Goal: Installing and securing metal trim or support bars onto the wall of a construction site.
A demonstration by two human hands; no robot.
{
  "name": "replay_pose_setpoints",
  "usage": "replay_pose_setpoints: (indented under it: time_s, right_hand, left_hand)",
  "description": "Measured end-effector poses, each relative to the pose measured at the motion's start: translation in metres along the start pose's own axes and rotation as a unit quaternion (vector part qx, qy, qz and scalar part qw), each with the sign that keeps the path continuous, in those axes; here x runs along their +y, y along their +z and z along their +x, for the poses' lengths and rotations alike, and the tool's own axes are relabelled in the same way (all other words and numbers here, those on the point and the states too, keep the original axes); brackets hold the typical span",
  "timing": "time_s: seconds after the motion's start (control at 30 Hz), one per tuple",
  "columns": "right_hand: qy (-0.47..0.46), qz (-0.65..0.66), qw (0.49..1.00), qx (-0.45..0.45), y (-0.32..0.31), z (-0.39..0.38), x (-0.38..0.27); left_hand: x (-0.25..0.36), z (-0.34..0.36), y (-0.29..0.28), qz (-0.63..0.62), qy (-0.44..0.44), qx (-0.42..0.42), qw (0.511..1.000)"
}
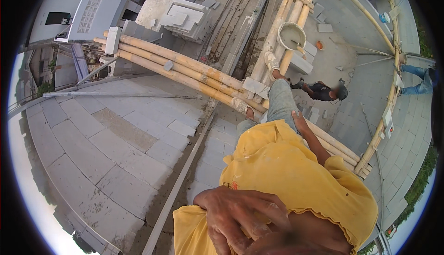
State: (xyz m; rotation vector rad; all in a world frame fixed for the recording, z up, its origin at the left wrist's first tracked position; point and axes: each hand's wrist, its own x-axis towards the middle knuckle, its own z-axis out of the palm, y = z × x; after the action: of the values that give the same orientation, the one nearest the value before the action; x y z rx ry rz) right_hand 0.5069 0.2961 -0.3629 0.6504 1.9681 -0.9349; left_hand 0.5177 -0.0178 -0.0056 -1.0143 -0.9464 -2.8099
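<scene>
- The yellow shirt (282,171) fills the lower middle of the view, worn by the person looking down.
- A hand (240,218) lies spread on the shirt's lower front, fingers (217,236) curled into the cloth and dusted white; which hand it is cannot be told.
- The right hand (299,120) rests against the grey trouser leg (280,102) above the shirt; whether it grips cannot be told.
- Both feet, in pale shoes (271,63), stand on bamboo poles (185,70) lashed into scaffolding.
- A white bucket (291,35) sits on the poles just beyond the feet.
- Grey blocks (185,16) are stacked near the poles.
- Far below, another person in dark clothes (323,90) stands on the paved ground (351,70).
</scene>
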Motion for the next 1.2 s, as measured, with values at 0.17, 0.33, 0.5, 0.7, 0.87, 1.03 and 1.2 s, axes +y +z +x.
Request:
replay_pose_setpoints:
  time_s: [0.17,0.33,0.5,0.7,0.87,1.03,1.2]
  right_hand:
    - [-0.016,-0.015,1.0,0.017,0.001,0.012,0.013]
    - [-0.033,-0.019,0.999,0.031,0.004,0.012,0.022]
    - [-0.006,-0.014,0.999,0.031,0.004,0.005,0.023]
    - [-0.008,0.027,0.998,0.054,0.002,-0.005,0.038]
    - [0.018,0.043,0.998,0.052,0.003,-0.015,0.054]
    - [-0.011,0.064,0.995,0.077,-0.006,-0.02,0.058]
    - [0.017,0.068,0.997,0.039,-0.02,-0.022,0.057]
  left_hand:
    - [-0.003,0.001,-0.007,0.01,-0.004,-0.038,0.999]
    - [-0.005,0.002,-0.009,0.004,-0.046,-0.047,0.998]
    - [-0.019,-0.008,-0.008,-0.156,-0.044,-0.027,0.986]
    - [-0.027,0.006,-0.008,-0.208,-0.163,0.011,0.964]
    - [-0.058,0.029,-0.02,-0.229,-0.101,-0.198,0.948]
    - [-0.077,0.053,-0.014,-0.208,-0.059,-0.273,0.937]
    - [-0.089,0.067,-0.021,-0.188,-0.094,-0.266,0.941]
